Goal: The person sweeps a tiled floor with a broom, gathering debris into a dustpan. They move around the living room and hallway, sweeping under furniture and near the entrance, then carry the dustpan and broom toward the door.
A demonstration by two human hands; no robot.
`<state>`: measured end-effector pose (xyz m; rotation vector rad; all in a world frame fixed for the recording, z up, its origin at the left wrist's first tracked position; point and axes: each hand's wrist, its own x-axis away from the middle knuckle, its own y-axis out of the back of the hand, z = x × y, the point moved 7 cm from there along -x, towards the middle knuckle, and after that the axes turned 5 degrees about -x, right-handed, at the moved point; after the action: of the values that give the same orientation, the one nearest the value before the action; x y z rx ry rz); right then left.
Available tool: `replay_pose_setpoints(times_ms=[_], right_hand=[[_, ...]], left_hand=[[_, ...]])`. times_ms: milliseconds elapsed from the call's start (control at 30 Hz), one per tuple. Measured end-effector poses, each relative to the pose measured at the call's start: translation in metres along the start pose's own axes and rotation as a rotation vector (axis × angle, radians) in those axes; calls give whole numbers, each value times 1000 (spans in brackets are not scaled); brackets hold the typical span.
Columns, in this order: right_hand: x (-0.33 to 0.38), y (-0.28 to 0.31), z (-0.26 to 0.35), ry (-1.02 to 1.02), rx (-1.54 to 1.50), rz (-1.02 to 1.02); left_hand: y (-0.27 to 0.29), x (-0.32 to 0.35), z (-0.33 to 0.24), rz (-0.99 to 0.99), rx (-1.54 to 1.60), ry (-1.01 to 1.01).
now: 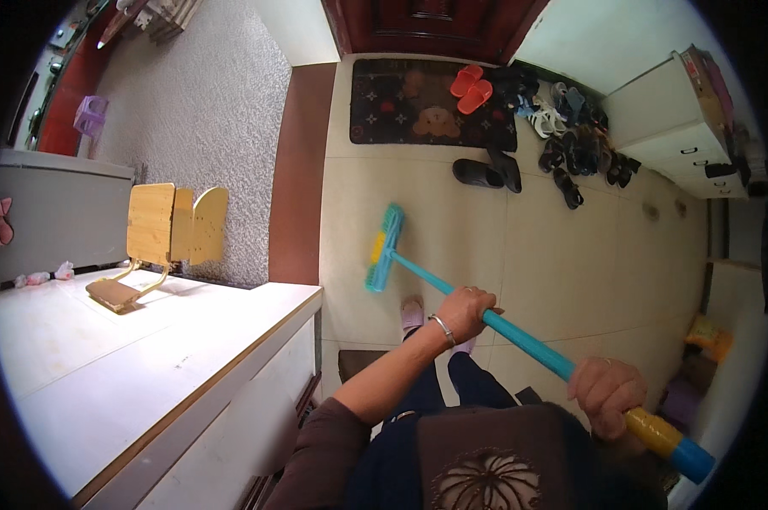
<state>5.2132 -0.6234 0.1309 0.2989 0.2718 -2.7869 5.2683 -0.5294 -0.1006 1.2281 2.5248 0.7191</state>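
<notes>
A teal broom [385,249] with a long teal handle and a yellow grip end rests its brush head on the pale tiled floor [452,229] ahead of my feet. My left hand [466,311], a bracelet at its wrist, grips the handle about midway. My right hand [607,393] grips the handle higher up, just below the yellow section. The broom slants from lower right up to the brush head at the centre.
A white cabinet top [146,357] with a small wooden stand [167,234] fills the left. A dark doormat [431,102] lies before a red-brown door, with red slippers [471,87] and several shoes [571,144] beside it. A white drawer unit [664,127] stands right.
</notes>
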Motion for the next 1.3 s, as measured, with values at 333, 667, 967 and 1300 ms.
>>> replay_pose_setpoints(times_ms=[333,667,967,1300], right_hand=[[-5,2,-182,120,126,-210],[186,54,15,22,266,-721],[184,60,-98,166,64,-644],[328,81,76,59,303,-825]], left_hand=[[69,-10,205,-254,-684,376],[-149,-49,-55,481,-147,-157],[-116,-73,65,307,-501,-108],[-316,-35,-140,651,-40,-325]])
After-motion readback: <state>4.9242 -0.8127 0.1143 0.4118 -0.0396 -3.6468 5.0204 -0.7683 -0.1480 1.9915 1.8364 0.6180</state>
